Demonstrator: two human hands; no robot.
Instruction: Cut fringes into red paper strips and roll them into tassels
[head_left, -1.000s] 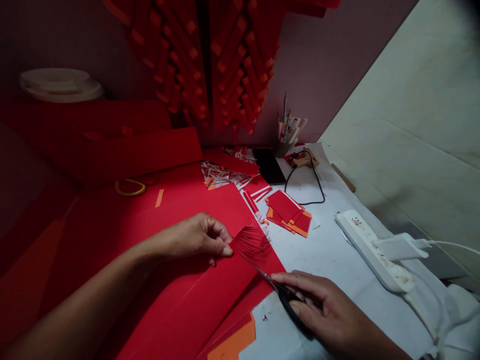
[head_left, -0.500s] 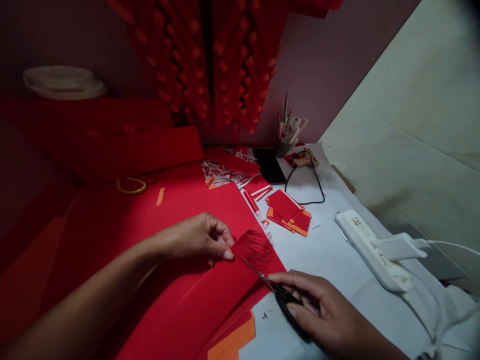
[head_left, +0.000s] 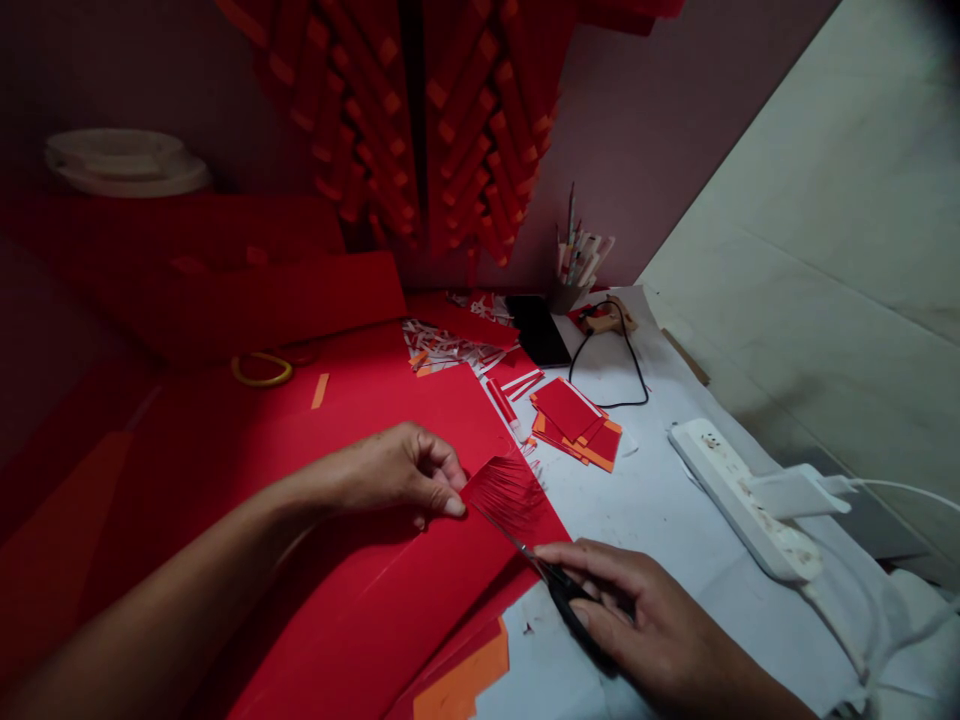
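My left hand pinches the edge of a large red paper sheet between thumb and fingers. Narrow fringe strips are cut into the sheet's far end, just right of the fingertips. My right hand is closed around the black handles of a pair of scissors. Their blades lie along the sheet beside the fringe, with the tips close to my left thumb. More red sheets and an orange sheet lie underneath.
Small red and orange paper cards lie right of a pile of paper scraps. Behind are a black phone and a pen cup. A white power strip with a plugged-in charger lies at the right. Red folded-paper decorations hang above.
Both hands keep nearly the same place on the paper and scissors. The scissor blades look slightly more closed along the cut; the view has shifted very slightly.
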